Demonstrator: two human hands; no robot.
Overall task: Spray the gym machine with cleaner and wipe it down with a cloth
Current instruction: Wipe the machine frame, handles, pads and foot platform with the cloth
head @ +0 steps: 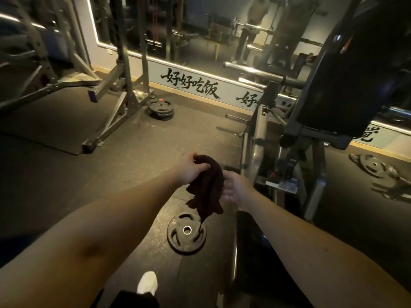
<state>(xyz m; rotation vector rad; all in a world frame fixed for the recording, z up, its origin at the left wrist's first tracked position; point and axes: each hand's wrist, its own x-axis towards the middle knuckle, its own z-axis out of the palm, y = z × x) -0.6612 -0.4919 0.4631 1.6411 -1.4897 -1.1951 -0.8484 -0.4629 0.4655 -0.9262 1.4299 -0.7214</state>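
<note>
A dark maroon cloth (pixel 208 190) hangs bunched in mid-air over the floor. My left hand (pixel 189 168) grips its top, fingers closed over the fabric. My right hand (pixel 235 188) is beside the cloth on its right, palm turned toward it and fingers apart, touching or nearly touching its edge. The gym machine (pixel 333 90), with a black padded backrest and a silver-grey frame, stands to the right of my hands. No spray bottle is in sight.
A black weight plate (pixel 186 233) lies on the rubber floor below the cloth. More plates (pixel 160 110) are stacked by a grey rack (pixel 124 90) at left, others (pixel 373 166) at far right. A wall mirror (pixel 211 30) reflects a person. My white shoe (pixel 147 283) shows below.
</note>
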